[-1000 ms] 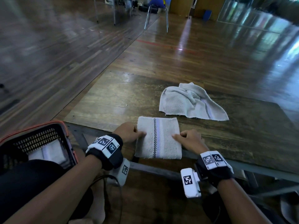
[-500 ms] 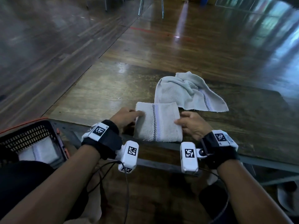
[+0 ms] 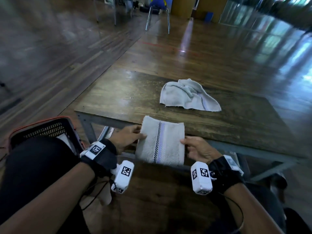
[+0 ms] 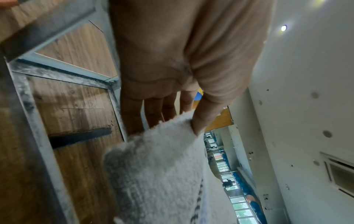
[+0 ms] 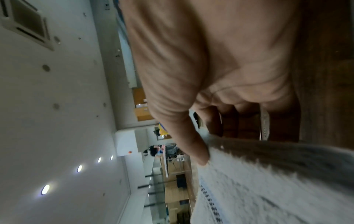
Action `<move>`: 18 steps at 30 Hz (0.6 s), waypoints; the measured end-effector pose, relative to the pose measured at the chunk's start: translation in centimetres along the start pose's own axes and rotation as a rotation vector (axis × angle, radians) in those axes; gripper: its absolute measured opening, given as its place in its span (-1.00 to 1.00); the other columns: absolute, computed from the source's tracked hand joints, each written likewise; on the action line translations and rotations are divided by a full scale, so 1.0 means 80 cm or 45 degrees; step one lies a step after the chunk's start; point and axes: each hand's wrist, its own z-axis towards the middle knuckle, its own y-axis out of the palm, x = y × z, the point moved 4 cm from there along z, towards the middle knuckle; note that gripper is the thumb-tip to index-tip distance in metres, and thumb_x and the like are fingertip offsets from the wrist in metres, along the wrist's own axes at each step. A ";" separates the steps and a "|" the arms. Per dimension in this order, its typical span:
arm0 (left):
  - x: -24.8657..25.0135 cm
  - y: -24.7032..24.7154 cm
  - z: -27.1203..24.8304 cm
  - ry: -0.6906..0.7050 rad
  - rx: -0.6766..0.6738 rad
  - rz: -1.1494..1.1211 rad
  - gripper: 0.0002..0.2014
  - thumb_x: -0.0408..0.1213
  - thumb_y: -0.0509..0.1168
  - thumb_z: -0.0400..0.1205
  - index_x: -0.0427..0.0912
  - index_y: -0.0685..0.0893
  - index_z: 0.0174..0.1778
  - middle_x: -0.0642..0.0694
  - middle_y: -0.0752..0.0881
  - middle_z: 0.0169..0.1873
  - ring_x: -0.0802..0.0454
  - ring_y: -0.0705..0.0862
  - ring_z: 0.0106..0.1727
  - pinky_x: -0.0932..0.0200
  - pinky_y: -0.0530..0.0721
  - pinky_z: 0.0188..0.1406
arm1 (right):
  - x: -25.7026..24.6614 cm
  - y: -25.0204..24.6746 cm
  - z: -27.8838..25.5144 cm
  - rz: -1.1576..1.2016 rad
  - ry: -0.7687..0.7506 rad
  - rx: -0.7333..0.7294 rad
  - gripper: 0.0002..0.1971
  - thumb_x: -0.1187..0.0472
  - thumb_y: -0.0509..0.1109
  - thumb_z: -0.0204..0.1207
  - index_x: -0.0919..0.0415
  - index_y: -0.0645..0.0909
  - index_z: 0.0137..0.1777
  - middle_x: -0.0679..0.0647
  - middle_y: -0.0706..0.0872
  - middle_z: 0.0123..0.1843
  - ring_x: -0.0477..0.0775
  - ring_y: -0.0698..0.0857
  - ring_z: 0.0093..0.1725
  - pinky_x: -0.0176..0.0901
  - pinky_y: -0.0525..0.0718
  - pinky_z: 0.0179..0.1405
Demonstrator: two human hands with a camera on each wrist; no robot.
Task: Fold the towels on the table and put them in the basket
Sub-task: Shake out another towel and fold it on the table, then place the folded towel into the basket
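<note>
A folded white towel (image 3: pixel 161 144) with a checkered stripe hangs in the air just past the near edge of the wooden table (image 3: pixel 135 98). My left hand (image 3: pixel 128 138) pinches its left edge, thumb on top and fingers beneath. My right hand (image 3: pixel 196 148) pinches its right edge the same way. The left wrist view shows the thumb (image 4: pixel 203 119) pressed on the towel (image 4: pixel 162 174); the right wrist view shows the thumb (image 5: pixel 193 145) on the towel (image 5: pixel 268 189). A crumpled white towel (image 3: pixel 187 95) lies further back on the table. The black basket (image 3: pixel 45 129) with an orange rim stands at the left, by my knee.
A white folded towel (image 3: pixel 65 138) shows inside the basket, mostly hidden by my knee. The table's grey metal frame (image 3: pixel 253 151) runs under its near edge. A chair (image 3: pixel 157 12) stands far back on the wooden floor.
Both hands have lifted the folded towel off the table's front edge and drawn it toward me. My head has tilted, so the basket and the far towel have shifted in view.
</note>
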 end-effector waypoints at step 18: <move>0.206 -0.084 -0.220 0.588 0.203 -0.064 -0.73 -0.27 0.37 0.55 -0.01 0.68 0.17 -0.04 0.78 -0.02 0.06 0.76 -0.11 0.21 0.72 -0.24 | -0.212 0.163 -0.153 -0.501 -0.755 -0.322 -0.73 0.29 0.31 0.58 0.26 0.57 0.27 0.33 0.68 0.19 0.29 0.65 0.06 0.26 0.59 0.07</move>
